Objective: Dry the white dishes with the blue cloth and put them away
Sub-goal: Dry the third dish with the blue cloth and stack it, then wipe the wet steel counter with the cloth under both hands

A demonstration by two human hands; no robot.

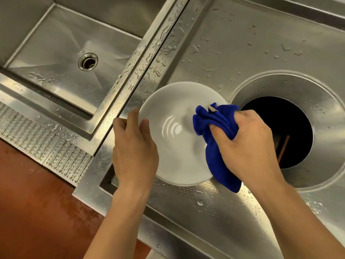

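The white dish (173, 131) I'm holding is glossy and smooth, my blue cloth (216, 131) soft, fuzzy fabric, the worktop (242, 43) brushed steel beaded with water.

One white plate (173, 131); one blue cloth (214, 139); two hands; one sink basin (61, 43)

White plate (175, 135), blue cloth (218, 139) (plain)

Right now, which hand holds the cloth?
The right hand bunches the blue cloth against the white plate; the left hand grips only the plate's rim.
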